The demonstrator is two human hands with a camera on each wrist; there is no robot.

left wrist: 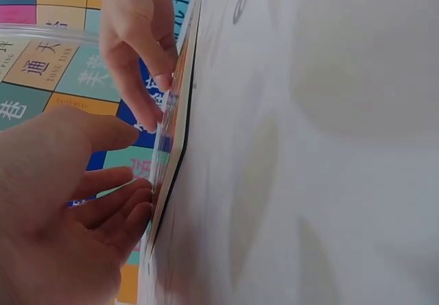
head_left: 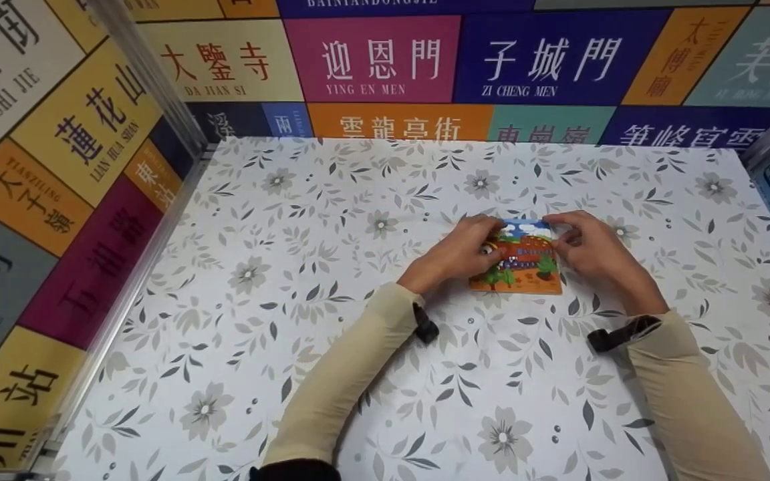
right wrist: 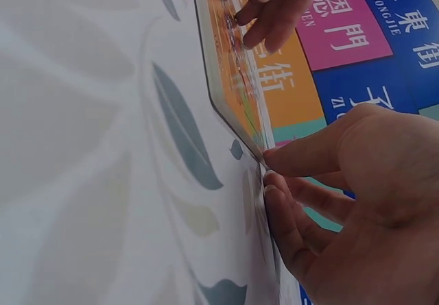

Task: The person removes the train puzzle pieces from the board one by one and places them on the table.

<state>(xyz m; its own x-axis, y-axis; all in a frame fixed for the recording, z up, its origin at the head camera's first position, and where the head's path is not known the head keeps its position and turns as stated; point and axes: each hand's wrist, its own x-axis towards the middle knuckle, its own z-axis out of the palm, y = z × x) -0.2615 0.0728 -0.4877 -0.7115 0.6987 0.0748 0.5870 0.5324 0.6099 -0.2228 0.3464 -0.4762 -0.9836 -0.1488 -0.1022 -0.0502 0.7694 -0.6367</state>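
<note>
A thin square picture board (head_left: pixel 519 275), printed with a cartoon scene of sky, hills and trees, lies flat on the patterned tabletop. On its left side, my left hand (head_left: pixel 462 250) has its thumb over the picture and other fingertips against the edge. In the left wrist view that thumb stands apart from the surface of the board (left wrist: pixel 180 116), fingers relaxed. At the opposite side my right hand (head_left: pixel 589 244) pinches the board's edge, thumb and fingertips close together at a corner in the right wrist view. The undersides of some right fingers are hidden.
A white floral cloth (head_left: pixel 371 347) covers the table. Upright panels with colourful Chinese street-name signs (head_left: pixel 371 60) border it at the back and on both sides. Dark wrist straps (head_left: pixel 427 329) sit at the cuffs of both beige sleeves.
</note>
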